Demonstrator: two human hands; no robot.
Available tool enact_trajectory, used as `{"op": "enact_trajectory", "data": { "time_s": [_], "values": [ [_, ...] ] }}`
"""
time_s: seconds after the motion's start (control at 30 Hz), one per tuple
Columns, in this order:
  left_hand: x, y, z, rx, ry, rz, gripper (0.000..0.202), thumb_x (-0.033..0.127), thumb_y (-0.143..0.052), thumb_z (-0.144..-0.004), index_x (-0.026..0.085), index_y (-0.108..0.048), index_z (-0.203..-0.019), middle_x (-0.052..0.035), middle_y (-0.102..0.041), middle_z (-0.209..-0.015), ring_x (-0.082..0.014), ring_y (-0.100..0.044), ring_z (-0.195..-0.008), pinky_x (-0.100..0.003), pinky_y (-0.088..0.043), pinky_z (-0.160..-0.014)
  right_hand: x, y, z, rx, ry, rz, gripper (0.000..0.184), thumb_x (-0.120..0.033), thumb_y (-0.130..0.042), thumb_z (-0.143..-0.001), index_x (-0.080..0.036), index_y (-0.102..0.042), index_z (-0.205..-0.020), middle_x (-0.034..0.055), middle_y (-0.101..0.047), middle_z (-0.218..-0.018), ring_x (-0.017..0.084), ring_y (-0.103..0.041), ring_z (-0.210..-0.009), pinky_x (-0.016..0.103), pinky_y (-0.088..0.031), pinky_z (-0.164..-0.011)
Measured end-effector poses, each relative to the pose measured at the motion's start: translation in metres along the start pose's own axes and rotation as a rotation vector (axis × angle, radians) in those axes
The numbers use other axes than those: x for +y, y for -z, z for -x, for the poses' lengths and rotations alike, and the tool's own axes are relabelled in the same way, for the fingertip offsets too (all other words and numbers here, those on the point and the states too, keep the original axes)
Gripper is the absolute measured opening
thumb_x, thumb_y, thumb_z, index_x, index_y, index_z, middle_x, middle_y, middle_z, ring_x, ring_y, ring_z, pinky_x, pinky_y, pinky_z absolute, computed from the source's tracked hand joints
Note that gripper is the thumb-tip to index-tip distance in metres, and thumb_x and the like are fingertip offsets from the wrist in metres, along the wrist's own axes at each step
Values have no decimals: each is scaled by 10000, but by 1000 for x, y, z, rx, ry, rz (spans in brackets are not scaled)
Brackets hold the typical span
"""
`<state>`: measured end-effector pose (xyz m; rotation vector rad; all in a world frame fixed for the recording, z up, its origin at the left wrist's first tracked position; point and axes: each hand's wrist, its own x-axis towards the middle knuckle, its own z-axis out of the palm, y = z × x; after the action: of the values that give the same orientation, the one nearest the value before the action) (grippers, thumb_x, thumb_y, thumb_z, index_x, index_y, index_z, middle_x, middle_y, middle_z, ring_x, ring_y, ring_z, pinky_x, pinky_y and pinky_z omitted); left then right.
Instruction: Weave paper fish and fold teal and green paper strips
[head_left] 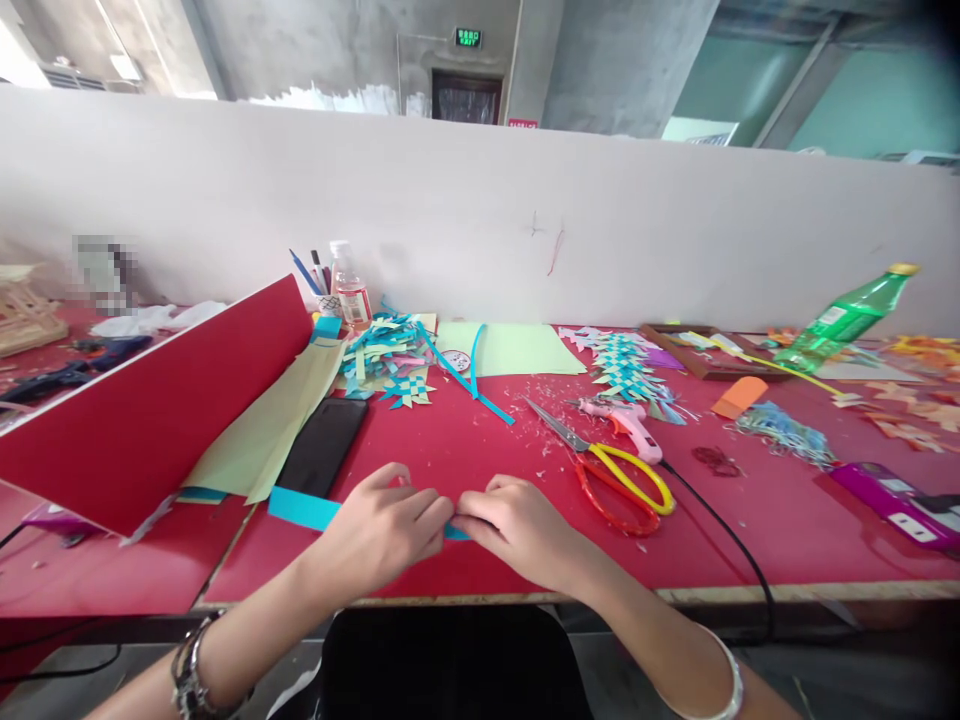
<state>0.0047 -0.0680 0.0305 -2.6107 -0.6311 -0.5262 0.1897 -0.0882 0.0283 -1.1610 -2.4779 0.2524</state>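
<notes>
Both hands work at the near edge of the red-topped work table (750, 530), approx. mid-way along it. Left hand (379, 535) & right hand (521, 530) meet fingertip to fingertip over a long flat turquoise paper strip (300, 508). Fingers of both are curled shut, thumb vs. forefinger, pinching the strip where the hands touch. The rest of the strip lies flat on the table, running left; its end is just beside a pale yellow-green paper sheet (262, 430) and near a flat black phone (322, 445). Step in hand, as I read it: creasing the strip at the pinch. A clean crease would call for one hand holding firm while the other presses, w/ strip edges kept in line. Steel scissors w/ yellow & red loop handles (619, 480) lie right of the right hand, apart from it; a pink plastic glue gun (630, 428) lies just beyond them.
</notes>
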Motion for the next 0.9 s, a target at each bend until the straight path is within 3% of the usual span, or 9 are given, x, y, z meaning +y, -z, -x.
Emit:
{"op": "enact_trajectory", "data": {
  "time_s": [0.1,0.27,0.47,0.57,0.63,0.7,0.73,0.8,0.9],
  "values": [
    [-6,-2,3,25,1,-39,196,100,-378,-795,178,-435,-624,59,-443,-482,-81,-360,-419,-252,-327,-614,6,2,0,-28,-22,-92,285,-306,-378,-865,-176,-510,-649,-14,-524,-556,95,-450,-540,202,-268,-528],
    [-36,-5,26,-65,32,-108,206,120,-378,-789,181,-449,-605,45,-463,-471,-95,-394,-422,-246,-284,-523,30,11,12,-50,-103,-280,285,-297,-365,-868,-164,-535,-683,-22,-529,-591,77,-467,-551,183,-290,-536],
    [-74,5,51,-177,279,-371,255,158,-355,-805,180,-473,-580,13,-501,-481,-127,-470,-444,-266,-277,-494,53,26,33,6,-185,-149,287,-306,-358,-867,-177,-567,-720,7,-579,-637,106,-495,-590,207,-323,-569],
    [-65,16,40,-160,419,-348,240,216,-334,-837,180,-535,-711,-17,-592,-653,-154,-550,-581,-277,-343,-566,50,27,33,28,-154,-28,259,-294,-378,-863,-190,-577,-734,11,-601,-656,116,-490,-602,221,-319,-590],
    [-49,20,25,-71,367,-141,263,338,-359,-839,183,-535,-957,-51,-615,-927,-177,-574,-811,-292,-386,-728,43,25,28,10,-67,17,264,-287,-380,-866,-191,-570,-709,-4,-588,-616,107,-458,-564,225,-315,-607],
    [-31,19,11,-114,262,49,521,493,-406,-785,173,-399,-1196,-86,-547,-1124,-212,-512,-996,-331,-348,-868,36,24,22,-1,24,30,282,-279,-370,-873,-186,-558,-685,-16,-567,-581,97,-428,-538,225,-312,-629],
    [-24,17,6,-141,222,134,558,510,-419,-774,182,-373,-1223,-78,-548,-1127,-204,-509,-1001,-338,-329,-900,33,24,19,2,56,24,287,-276,-366,-875,-183,-553,-680,-20,-559,-574,93,-421,-535,223,-312,-636],
    [-15,11,0,-199,217,240,379,446,-399,-813,218,-493,-1100,-35,-623,-948,-167,-561,-860,-340,-329,-893,29,26,16,8,84,8,284,-268,-365,-876,-179,-546,-676,-26,-551,-574,87,-418,-542,218,-311,-641],
    [-13,1,-2,-287,222,307,322,322,-309,-875,199,-587,-769,7,-580,-582,-116,-529,-568,-252,-381,-662,25,29,14,4,75,43,245,-237,-377,-868,-180,-540,-695,-23,-552,-611,88,-429,-570,219,-309,-643]
  ]
}}
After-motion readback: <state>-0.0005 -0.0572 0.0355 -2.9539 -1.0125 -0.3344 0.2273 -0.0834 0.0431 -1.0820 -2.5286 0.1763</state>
